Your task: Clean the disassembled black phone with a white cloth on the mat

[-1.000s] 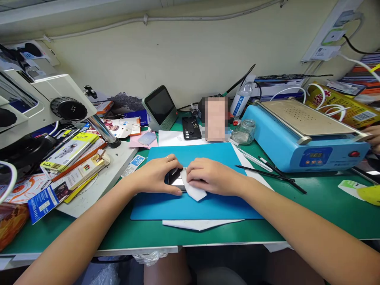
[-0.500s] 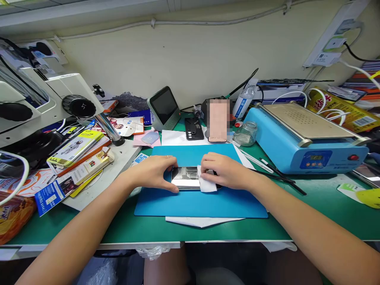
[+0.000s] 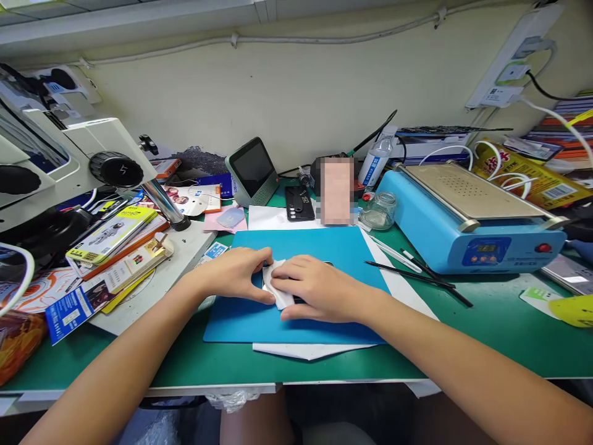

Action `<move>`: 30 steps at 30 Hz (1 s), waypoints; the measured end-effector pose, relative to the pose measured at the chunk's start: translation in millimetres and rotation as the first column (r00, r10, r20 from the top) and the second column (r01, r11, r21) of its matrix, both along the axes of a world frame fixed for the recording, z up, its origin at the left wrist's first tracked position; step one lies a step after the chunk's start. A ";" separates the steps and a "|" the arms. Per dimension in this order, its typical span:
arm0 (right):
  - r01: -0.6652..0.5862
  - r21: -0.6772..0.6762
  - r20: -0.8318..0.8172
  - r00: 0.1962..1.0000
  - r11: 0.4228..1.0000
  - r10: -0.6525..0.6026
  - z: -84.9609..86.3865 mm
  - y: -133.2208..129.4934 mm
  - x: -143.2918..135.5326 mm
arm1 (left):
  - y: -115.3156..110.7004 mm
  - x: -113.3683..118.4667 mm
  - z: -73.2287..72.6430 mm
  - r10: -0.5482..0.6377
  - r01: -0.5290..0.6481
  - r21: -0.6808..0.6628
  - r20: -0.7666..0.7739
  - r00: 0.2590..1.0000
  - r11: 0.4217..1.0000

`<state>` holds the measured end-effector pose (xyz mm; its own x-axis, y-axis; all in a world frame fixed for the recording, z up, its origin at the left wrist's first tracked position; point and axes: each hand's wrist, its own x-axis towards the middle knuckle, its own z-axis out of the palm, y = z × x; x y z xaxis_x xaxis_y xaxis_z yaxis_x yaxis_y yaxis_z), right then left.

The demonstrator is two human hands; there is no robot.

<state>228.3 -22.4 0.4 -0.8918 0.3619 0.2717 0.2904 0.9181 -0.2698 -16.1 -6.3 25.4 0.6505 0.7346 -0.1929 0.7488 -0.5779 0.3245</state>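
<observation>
My right hand [image 3: 319, 287] holds a white cloth [image 3: 283, 301] under its fingers, now shifted from the flat device's [image 3: 300, 301] right side to its left end. Left hand [image 3: 236, 272] still brackets that end; grip unclear to me. Device, mostly covered, lies on the blue mat [image 3: 241, 324].

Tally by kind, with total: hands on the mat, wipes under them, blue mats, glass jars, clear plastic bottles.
Hands: 2 (left hand, right hand)
White wipe: 1
Blue mat: 1
Glass jar: 1
Plastic bottle: 1
Total: 6
</observation>
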 end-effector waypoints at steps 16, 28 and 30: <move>0.117 0.039 0.027 0.993 0.992 -0.118 -0.4 -0.1 1.3 | 0.7 0.8 -0.6 0.013 -0.013 -0.036 -0.012 1.000 0.999; 0.019 0.012 -0.028 0.999 1.000 -0.019 2.3 1.1 8.0 | -0.1 1.5 0.1 0.002 -0.002 -0.006 -0.004 1.000 1.000; 0.011 -0.006 -0.055 0.998 1.000 -0.011 1.5 3.1 9.4 | -0.5 2.3 0.6 -0.003 0.003 0.001 -0.001 1.000 1.000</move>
